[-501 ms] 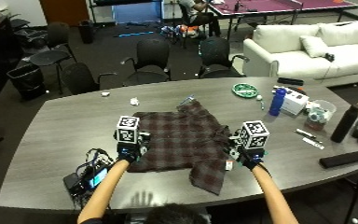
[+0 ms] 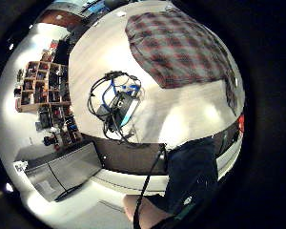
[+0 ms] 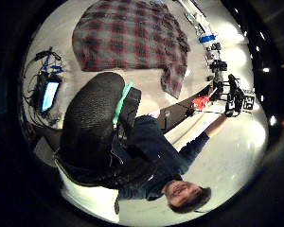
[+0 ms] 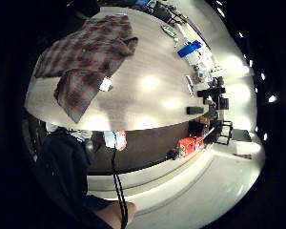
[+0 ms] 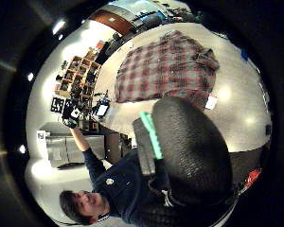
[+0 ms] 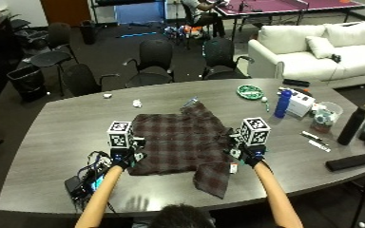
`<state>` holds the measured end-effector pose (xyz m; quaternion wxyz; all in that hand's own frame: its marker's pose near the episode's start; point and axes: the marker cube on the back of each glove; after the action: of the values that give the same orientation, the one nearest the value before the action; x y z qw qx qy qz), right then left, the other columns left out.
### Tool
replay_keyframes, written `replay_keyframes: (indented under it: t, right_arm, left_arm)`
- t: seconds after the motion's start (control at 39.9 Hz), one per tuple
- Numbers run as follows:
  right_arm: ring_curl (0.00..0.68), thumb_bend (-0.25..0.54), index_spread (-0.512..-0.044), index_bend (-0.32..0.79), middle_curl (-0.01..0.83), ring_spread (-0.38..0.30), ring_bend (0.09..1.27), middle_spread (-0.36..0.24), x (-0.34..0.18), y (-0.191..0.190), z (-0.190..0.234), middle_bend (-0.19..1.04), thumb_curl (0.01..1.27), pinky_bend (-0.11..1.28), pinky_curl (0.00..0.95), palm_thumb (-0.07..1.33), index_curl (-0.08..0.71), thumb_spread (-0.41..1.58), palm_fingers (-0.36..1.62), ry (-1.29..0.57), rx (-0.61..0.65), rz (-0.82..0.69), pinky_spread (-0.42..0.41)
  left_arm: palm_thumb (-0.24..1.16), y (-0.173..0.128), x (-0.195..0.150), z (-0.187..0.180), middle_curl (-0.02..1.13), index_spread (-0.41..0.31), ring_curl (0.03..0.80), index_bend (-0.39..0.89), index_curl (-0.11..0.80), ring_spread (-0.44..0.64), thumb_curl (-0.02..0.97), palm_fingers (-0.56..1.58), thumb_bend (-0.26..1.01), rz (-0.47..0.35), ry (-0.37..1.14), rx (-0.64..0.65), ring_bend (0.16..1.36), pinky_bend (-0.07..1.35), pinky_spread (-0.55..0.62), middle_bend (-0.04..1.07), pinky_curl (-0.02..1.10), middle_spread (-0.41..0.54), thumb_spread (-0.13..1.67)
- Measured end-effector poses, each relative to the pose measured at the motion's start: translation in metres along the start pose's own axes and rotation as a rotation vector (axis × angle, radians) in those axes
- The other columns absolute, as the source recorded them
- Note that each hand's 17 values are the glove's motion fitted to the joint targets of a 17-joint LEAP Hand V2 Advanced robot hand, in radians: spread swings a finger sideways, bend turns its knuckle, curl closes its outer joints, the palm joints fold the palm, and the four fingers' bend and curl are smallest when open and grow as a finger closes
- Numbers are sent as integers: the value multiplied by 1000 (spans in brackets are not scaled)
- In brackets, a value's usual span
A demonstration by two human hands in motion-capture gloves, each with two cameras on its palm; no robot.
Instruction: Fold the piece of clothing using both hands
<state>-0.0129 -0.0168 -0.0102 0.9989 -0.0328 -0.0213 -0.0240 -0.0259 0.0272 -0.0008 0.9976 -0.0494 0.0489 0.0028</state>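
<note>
Your left hand and right hand sit at either side of the shirt, which lies spread on the table between them, one sleeve trailing; finger state I cannot tell, and folding looks barely begun.

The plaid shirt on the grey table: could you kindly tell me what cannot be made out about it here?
- Black-gloved left hand and right hand: whether either grips the red-and-grey plaid cloth shirt; outside view, the hands' own backs cover it.
- Small white tag by the near sleeve: its print; every view, too small.
</note>
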Motion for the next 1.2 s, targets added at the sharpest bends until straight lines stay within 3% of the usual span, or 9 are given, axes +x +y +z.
replay_keyframes:
  t: [0.05, 0.3, 0.5, 0.83, 0.95, 1.0, 1.1, 1.15, 1.2]
  right_arm:
    - [211, 122, -347, 133, 216, 29, 379, -84, -1, -4, 1, 212, 132, 399, 248, 246, 204, 1224, 396, 2, -30, -4, 153]
    - [251, 124, -352, 109, 262, 35, 394, -33, -5, -22, 21, 197, 208, 438, 294, 361, 204, 1229, 314, 54, -150, -16, 166]
    - [268, 112, -334, 96, 287, 49, 414, -12, -4, -61, 83, 191, 264, 466, 315, 463, 191, 1174, 253, 103, -277, 9, 185]
    - [295, 64, -329, 107, 304, 61, 464, -4, -13, -91, 184, 187, 332, 528, 341, 597, 178, 1077, 154, 161, -494, 118, 206]
    - [304, 50, -326, 128, 307, 58, 480, -3, -6, -95, 201, 182, 359, 526, 343, 655, 186, 1038, 136, 106, -543, 105, 209]
    - [309, 41, -327, 150, 314, 41, 498, -14, -4, -97, 201, 200, 366, 486, 332, 671, 195, 1029, 173, 86, -519, 104, 209]
    - [313, 28, -347, 197, 338, -58, 543, -81, -4, -107, 201, 256, 382, 407, 304, 709, 224, 1009, 421, 62, -395, 102, 168]
    - [317, 40, -346, 223, 350, -109, 571, -118, -5, -114, 202, 285, 394, 388, 289, 754, 244, 1008, 636, 84, -287, 112, 101]
    - [322, 56, -329, 229, 356, -143, 606, -142, -6, -119, 202, 283, 408, 439, 296, 808, 252, 1005, 933, 152, -190, 127, -19]
  left_arm:
    - [181, -8, -5, 8, 131, -85, 191, 177, 239, 403, 158, 115, 44, 39, 6, 58, 544, 326, 373, 161, 209, 181, 1135]
    - [250, -25, -15, 26, 169, -94, 221, 129, 245, 418, 221, 49, 21, 57, 12, 35, 599, 387, 380, 176, 259, 198, 1137]
    - [308, -69, -13, 75, 192, -96, 232, 147, 254, 422, 261, 12, 1, 72, -7, -121, 618, 414, 376, 164, 284, 214, 1119]
    - [480, -108, -10, 170, 241, -114, 229, 174, 291, 421, 331, 56, 14, -42, 31, -419, 592, 395, 381, 188, 296, 182, 1117]
    - [505, -110, -10, 180, 261, -120, 224, 212, 315, 417, 351, 81, -2, -91, 89, -373, 562, 359, 386, 203, 292, 151, 1115]
    - [531, -112, -10, 180, 278, -133, 210, 309, 351, 400, 361, 184, 3, -109, 103, -305, 515, 301, 381, 233, 276, 108, 1121]
    - [573, -113, -7, 178, 303, -152, 186, 434, 397, 350, 375, 366, 9, -116, 97, -216, 436, 201, 350, 289, 249, 42, 1144]
    - [610, -115, -5, 177, 322, -165, 175, 463, 412, 313, 386, 495, 21, -120, 68, -162, 400, 168, 321, 353, 238, 3, 1153]
    - [655, -117, -3, 174, 342, -175, 177, 485, 426, 263, 397, 601, 38, -118, 32, -113, 375, 172, 290, 389, 239, -31, 1163]
